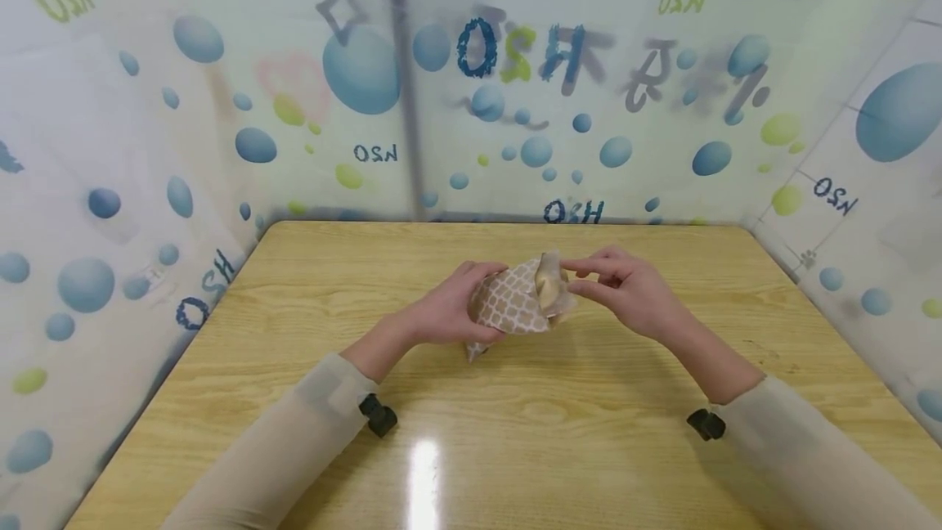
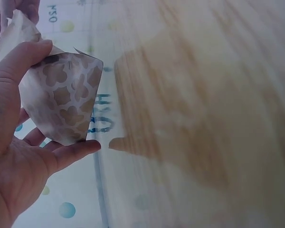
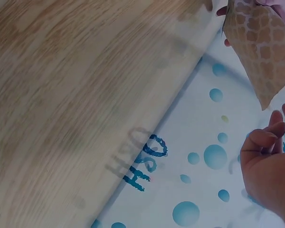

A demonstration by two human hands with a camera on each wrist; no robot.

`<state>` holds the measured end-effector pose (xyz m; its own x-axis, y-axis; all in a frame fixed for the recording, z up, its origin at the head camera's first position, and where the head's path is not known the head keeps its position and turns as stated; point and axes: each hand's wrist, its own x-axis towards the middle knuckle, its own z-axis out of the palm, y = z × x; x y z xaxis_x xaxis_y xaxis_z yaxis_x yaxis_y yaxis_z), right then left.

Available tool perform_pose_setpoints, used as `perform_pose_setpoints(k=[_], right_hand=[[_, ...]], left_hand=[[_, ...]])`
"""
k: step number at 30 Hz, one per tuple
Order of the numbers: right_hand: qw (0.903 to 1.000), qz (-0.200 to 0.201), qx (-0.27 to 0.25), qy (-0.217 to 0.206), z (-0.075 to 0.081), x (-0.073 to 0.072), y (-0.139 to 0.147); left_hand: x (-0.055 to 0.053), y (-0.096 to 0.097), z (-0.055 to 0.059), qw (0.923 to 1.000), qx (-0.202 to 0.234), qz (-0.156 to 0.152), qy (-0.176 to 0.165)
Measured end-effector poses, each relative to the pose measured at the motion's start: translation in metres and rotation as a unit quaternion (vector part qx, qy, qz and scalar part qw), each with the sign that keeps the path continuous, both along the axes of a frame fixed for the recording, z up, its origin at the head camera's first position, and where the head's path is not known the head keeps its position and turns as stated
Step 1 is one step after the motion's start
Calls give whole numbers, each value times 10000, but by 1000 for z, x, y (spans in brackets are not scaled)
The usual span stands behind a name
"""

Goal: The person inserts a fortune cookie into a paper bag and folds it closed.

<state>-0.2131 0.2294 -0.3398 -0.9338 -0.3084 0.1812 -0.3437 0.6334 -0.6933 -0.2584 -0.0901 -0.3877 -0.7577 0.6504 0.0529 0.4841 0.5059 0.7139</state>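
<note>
My left hand (image 1: 452, 305) grips a small tan paper bag (image 1: 508, 301) with a white lattice print, thumb on the near side and fingers on the far side. The bag is held tilted above the table, its mouth turned to the right. Something pale (image 1: 549, 285) shows in the mouth; its kind is unclear. At the mouth, my right hand (image 1: 636, 293) has its index fingertip and thumb on or close to the rim, slightly apart, with the other fingers bent. In the right wrist view a corner of the bag (image 3: 261, 52) points toward my right hand (image 3: 266, 161), which the frame edge cuts off.
A light wooden table (image 1: 515, 440) lies under both hands, with a bright glare near its front. Pale curtains (image 1: 471, 178) with blue and green bubbles and lettering enclose the back and both sides. Dark clips (image 1: 379, 415) sit at both cuffs.
</note>
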Motion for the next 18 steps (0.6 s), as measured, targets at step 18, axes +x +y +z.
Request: perform_pose_setpoints(k=[18], right_hand=[[9995, -95, -206, -231, -10, -3, -20]], left_hand=[[0, 1, -2, 9998, 60, 125, 157]])
